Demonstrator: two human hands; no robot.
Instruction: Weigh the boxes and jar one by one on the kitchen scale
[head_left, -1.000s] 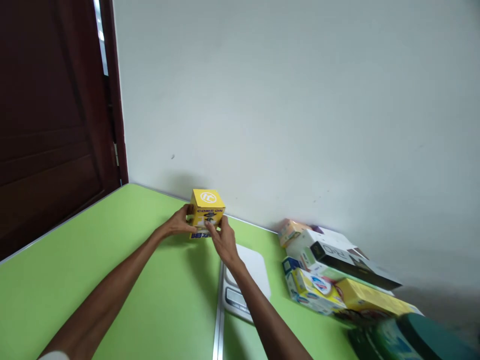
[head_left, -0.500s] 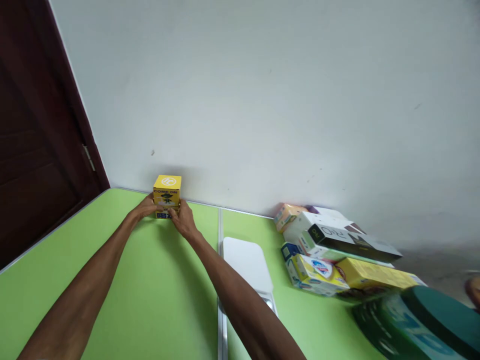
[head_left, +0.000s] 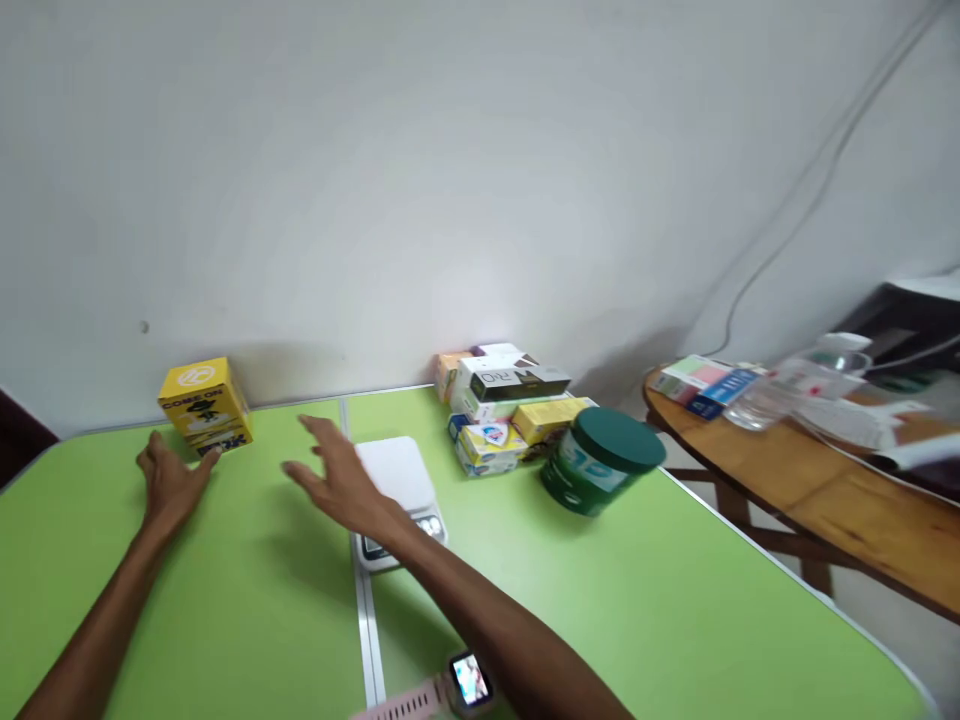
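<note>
A yellow cube box with black print stands on the green table near the wall at the far left. My left hand rests open just in front of it, fingertips close to its lower edge. My right hand hovers open, fingers spread, over the table beside a white kitchen scale. Neither hand holds anything. A pink-strapped watch shows on my right wrist.
A pile of several small cartons lies behind the scale by the wall. A dark green round tin lies tilted to their right. A wooden round table with clutter stands at the right. A metal seam splits the green table.
Both hands have let go of the yellow box, which now stands alone. My right hand has swung right towards the scale. The view has turned right, showing the wooden table.
</note>
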